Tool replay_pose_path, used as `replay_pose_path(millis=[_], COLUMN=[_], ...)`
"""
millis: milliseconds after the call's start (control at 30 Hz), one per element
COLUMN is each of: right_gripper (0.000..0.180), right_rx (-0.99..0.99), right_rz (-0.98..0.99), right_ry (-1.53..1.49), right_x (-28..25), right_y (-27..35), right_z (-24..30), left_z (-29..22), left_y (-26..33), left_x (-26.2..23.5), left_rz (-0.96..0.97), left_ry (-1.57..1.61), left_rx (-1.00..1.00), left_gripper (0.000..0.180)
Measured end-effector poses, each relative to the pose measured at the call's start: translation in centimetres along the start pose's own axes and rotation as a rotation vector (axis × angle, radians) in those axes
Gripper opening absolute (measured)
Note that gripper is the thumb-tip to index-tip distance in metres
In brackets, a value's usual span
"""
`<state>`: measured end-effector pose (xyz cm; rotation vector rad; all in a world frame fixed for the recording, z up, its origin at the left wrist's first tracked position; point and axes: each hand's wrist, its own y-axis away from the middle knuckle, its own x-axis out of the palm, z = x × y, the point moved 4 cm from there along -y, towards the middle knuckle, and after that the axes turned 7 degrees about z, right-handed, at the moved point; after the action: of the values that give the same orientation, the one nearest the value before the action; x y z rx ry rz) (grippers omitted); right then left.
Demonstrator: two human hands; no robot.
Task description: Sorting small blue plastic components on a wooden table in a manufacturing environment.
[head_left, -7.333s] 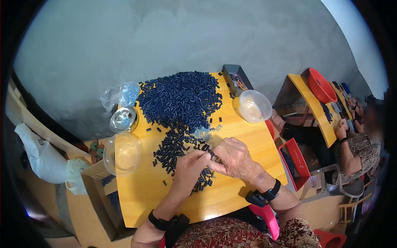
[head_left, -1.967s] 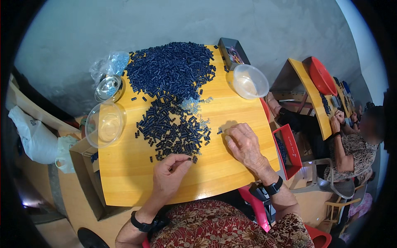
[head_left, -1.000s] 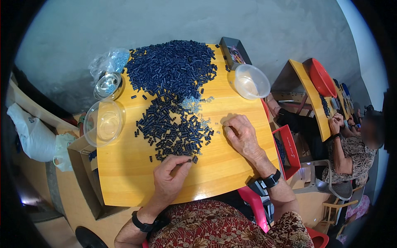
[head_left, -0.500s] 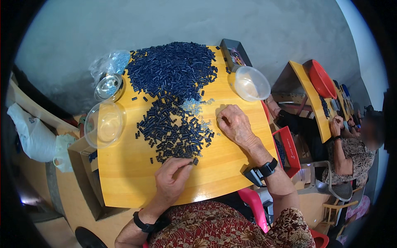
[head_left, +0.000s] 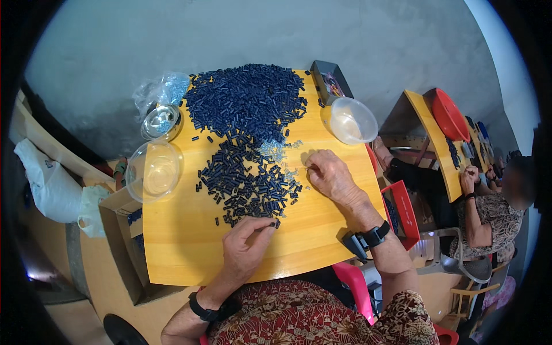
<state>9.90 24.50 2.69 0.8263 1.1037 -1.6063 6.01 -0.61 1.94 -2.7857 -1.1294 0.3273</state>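
Left hand (head_left: 246,242) apparently pinching blue piece (head_left: 272,223)

Dark blue pieces (head_left: 247,109) cover a yellow table (head_left: 190,253); the bowls (head_left: 154,171) are clear.

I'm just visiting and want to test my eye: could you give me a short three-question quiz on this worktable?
1. True or false: the left hand pinches a dark blue piece at the near edge of the small pile.
2. What does the right hand rest on? A) the clear bowl B) the yellow table C) the steel bowl
3. Which side of the table holds the white tub?

Key: 1 true; 2 B; 3 right.
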Motion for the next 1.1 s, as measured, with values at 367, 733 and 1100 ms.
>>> replay_pose_path(millis=[367, 733, 1100], right_gripper=[0.011, 0.008, 0.015], right_rx=[0.138, 0.094, -0.247], right_rz=[0.041, -0.021, -0.101], right_ry=[-0.133, -0.221, -0.201], right_x=[0.1, -0.1, -2.1], right_y=[-1.2, -0.9, 1.2], right_z=[-1.0, 1.2, 9.9], left_z=[0.6, 0.7, 1.3], left_y=[0.0, -1.2, -2.6], left_x=[0.1, 0.2, 1.8], left_rz=[-0.008, -0.008, -0.067], left_ry=[0.024, 0.408, 0.648], left_rx=[-0.01, -0.301, -0.28], left_gripper=[0.012, 0.015, 0.016])
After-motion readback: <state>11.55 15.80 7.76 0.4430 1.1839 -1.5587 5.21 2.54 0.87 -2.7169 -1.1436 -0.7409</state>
